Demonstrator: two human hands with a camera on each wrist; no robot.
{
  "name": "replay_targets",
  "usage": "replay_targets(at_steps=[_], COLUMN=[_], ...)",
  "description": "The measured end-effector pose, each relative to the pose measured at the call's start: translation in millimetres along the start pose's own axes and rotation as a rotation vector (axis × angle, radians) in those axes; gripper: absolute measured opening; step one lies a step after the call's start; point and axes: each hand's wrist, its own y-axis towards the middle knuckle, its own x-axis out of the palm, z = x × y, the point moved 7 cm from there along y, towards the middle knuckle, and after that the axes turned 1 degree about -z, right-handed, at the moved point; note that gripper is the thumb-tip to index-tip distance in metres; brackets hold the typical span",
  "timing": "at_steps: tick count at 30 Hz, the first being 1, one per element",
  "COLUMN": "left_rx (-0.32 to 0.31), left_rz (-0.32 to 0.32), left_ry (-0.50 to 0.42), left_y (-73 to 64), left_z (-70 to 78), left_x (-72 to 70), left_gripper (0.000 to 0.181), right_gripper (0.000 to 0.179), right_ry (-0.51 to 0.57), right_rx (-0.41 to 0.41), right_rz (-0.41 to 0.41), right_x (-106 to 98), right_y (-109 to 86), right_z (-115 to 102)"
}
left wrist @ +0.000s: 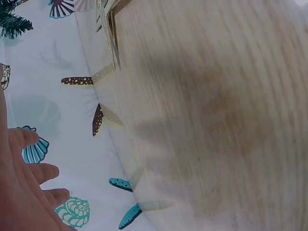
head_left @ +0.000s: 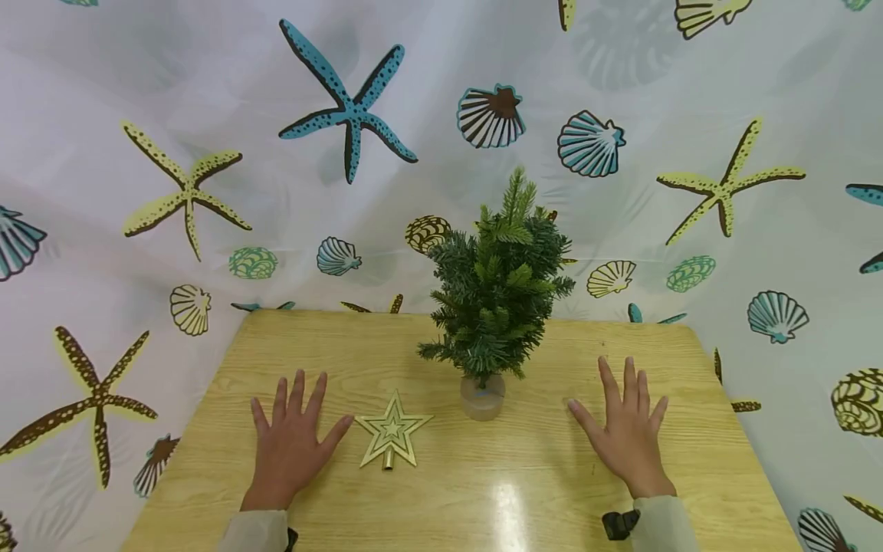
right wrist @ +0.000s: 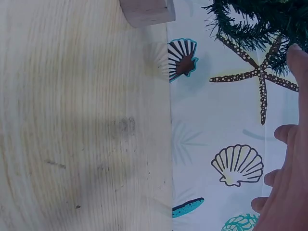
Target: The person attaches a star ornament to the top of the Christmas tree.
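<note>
A small artificial Christmas tree (head_left: 493, 295) stands upright on a round wooden base (head_left: 483, 399) near the middle of the table. Left of the base lies a gold star tree topper (head_left: 393, 428) with a short tube at its bottom. My left hand (head_left: 290, 445) is spread flat with nothing in it, its thumb tip close to the star's left point. On the other side my right hand (head_left: 626, 437) is also spread, holding nothing, to the right of the tree base. In the left wrist view part of the star (left wrist: 107, 24) shows at the top.
A light wood table (head_left: 538, 475) spans the lower view. Behind it and along both sides hangs a white curtain (head_left: 428, 54) printed with starfish and shells. Dark straps sit at both wrists, such as the right wrist strap (head_left: 619, 525).
</note>
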Motion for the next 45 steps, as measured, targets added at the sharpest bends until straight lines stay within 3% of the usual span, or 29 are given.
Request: replay_targets(at_steps=[8,19,26,34,45], left_rx=[-0.023,-0.037,-0.044,-0.078,-0.115], left_rz=[-0.029,-0.061,-0.059,-0.101,-0.157], left_ry=[-0.002,-0.022,-0.03,-0.059,-0.111], left_y=[-6.4,-15.5,-16.9,-26.2,-29.0], left_z=[-0.7,1.7,3.6,9.1,10.0], left_x=[13.1,26.1,32.1,43.5,58.2], left_gripper=[0.086,0.084,0.083,0.082,0.081], right_gripper=[0.082,0.083,0.083,0.081,0.079], right_ry=[0.036,0.105,0.146,0.184,0.233], right_rx=[-0.033,-0.004,-0.043,-0.1,-0.112], right_rz=[0.034,0.005,0.006,0.05,0.063], right_x=[-4,0,-1,-6,-7], right_y=[5.2,3.9,6.3,12.2,19.2], right_z=[-8,-11,-20,-30,-41])
